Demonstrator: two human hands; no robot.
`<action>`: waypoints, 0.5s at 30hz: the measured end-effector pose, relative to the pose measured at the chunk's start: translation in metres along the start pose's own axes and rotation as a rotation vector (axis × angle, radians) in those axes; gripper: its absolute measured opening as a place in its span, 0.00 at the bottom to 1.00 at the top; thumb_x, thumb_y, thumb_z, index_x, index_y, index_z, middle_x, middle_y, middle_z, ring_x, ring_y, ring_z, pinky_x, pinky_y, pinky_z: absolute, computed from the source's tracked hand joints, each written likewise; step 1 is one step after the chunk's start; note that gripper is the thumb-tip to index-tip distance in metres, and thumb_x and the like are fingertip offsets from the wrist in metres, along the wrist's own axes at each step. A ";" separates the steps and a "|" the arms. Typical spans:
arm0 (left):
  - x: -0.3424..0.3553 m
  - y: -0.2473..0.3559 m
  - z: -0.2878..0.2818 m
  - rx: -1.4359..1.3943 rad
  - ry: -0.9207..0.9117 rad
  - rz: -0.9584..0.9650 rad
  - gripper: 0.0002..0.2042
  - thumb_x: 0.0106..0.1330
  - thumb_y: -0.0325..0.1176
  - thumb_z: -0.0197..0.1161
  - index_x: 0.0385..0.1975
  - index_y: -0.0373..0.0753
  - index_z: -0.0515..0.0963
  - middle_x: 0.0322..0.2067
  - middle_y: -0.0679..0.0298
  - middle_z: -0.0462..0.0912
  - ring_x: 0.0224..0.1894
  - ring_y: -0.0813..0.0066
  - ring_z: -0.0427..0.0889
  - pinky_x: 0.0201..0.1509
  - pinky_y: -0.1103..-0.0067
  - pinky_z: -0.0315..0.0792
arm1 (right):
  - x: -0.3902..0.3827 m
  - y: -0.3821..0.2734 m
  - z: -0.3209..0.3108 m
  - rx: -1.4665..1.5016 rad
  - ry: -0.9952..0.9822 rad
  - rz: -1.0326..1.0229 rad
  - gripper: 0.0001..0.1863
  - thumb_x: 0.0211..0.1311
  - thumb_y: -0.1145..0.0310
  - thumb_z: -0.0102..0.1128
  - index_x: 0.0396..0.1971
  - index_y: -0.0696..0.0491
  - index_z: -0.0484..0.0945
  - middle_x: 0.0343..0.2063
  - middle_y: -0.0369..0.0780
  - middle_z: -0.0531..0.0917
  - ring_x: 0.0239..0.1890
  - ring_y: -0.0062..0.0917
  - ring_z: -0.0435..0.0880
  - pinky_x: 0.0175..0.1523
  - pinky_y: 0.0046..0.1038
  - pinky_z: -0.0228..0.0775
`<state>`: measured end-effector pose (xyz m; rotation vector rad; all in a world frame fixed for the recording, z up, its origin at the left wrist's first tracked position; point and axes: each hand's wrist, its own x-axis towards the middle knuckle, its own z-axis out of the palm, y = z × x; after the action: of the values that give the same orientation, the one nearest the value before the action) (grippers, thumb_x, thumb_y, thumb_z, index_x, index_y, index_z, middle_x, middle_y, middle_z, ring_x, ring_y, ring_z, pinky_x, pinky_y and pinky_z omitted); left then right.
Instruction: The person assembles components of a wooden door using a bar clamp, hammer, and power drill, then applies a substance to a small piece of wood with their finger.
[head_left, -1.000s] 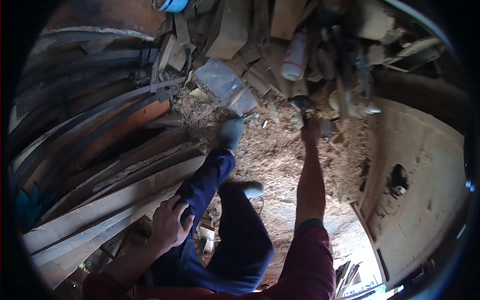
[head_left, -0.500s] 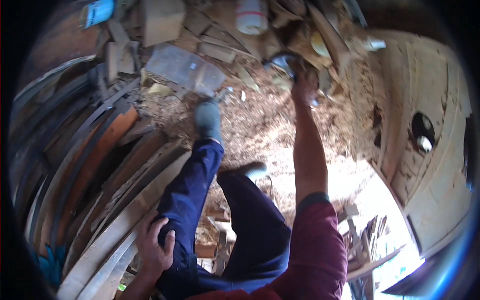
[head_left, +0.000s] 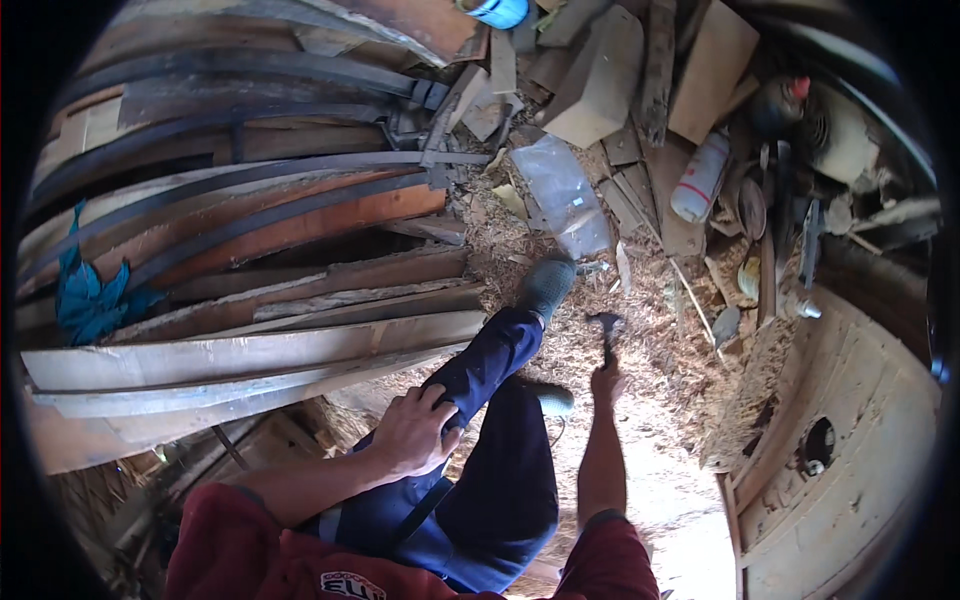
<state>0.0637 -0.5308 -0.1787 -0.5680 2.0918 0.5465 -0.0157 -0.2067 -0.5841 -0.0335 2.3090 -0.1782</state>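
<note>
Down we look from head height, one wide fisheye view, left hand (head_left: 415, 435) and right hand (head_left: 607, 383) near, the shavings-covered floor (head_left: 665, 405) beyond.

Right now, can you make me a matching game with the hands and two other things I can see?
Things:
1. left hand
2. right hand
3. blue-green bundle
4. clear plastic sheet

Places and states:
A. near the picture's left edge
B. grips the hammer
C. just beyond the farther shoe
D. rests on a trouser leg

Pairs: 1-D, 2-B, 3-A, 4-C
</note>
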 end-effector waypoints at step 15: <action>-0.021 0.014 0.025 -0.072 0.090 -0.022 0.18 0.64 0.48 0.62 0.41 0.39 0.83 0.46 0.51 0.76 0.49 0.51 0.77 0.45 0.59 0.77 | -0.060 -0.090 -0.123 -0.175 -0.706 -0.054 0.18 0.61 0.62 0.68 0.38 0.62 0.80 0.23 0.46 0.84 0.21 0.35 0.85 0.24 0.35 0.77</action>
<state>0.0818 -0.5014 -0.1716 -0.6674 2.1546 0.5952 -0.0677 -0.2766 -0.4456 -0.2126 1.6127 0.0138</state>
